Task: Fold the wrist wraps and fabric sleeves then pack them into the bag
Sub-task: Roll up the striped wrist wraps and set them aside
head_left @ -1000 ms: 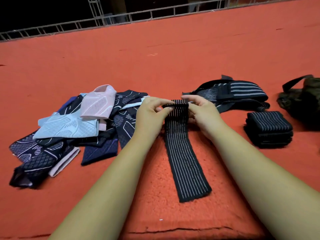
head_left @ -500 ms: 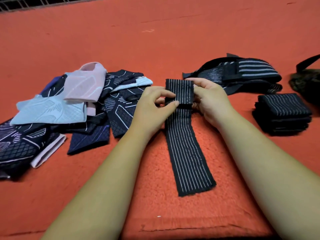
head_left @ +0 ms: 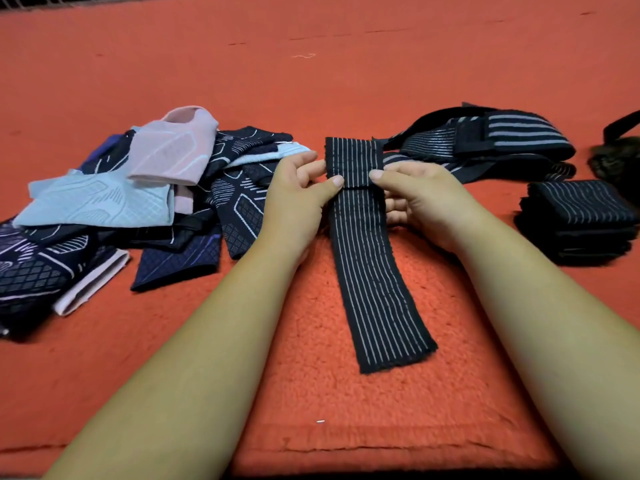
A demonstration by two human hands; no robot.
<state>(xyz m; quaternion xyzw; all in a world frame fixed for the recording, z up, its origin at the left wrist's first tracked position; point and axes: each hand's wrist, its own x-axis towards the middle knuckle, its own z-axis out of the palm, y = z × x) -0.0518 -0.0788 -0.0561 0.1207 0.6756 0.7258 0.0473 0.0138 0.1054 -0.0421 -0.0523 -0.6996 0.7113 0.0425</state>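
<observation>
A black wrist wrap [head_left: 372, 268] with thin white stripes lies lengthwise on the red mat, its far end folded over. My left hand [head_left: 298, 199] pinches the fold's left edge with the thumb on top. My right hand [head_left: 419, 199] pinches the right edge the same way. A stack of folded wraps [head_left: 578, 220] sits to the right. Several unfolded wraps [head_left: 485, 140] lie in a heap behind my right hand. A pile of fabric sleeves [head_left: 138, 202] in navy, light blue and pink spreads on the left. Part of a dark bag [head_left: 620, 154] shows at the right edge.
Everything rests on a red carpet [head_left: 311, 64]; a thicker fuzzy red mat [head_left: 346, 410] lies under my forearms with its front edge near the bottom. A metal railing runs along the far top-left edge.
The wrap's far end has been folded over and laid flat; both hands shifted to pinch the fold's edges. The camera has tilted lower and closer.
</observation>
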